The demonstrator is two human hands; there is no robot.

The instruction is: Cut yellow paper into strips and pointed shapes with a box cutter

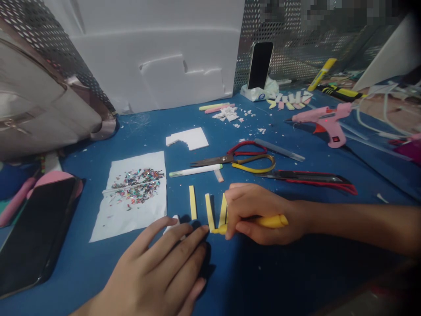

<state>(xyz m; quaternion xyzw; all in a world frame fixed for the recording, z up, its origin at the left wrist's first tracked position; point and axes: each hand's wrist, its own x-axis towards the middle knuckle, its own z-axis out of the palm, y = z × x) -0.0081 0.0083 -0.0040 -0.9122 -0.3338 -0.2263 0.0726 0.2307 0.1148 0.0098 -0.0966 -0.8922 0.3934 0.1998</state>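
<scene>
My right hand (259, 213) is closed around a yellow marker-like tool (269, 221), its tip touching the bottom of two yellow paper strips (217, 213) on the blue table (263, 272). A third yellow strip (192, 202) lies a little to their left. My left hand (164, 267) lies flat on the table with fingers stretched out, fingertips beside the strips and covering part of a small white piece (174, 221).
A white paper with glitter bits (134, 193) lies left of the strips. A dark phone (33, 237) is at the far left. Scissors (240, 159), a white pen (195, 170), a red-black cutter (309, 177), a pink glue gun (325, 120), foam scraps (189, 138) and a propped phone (259, 66) lie behind.
</scene>
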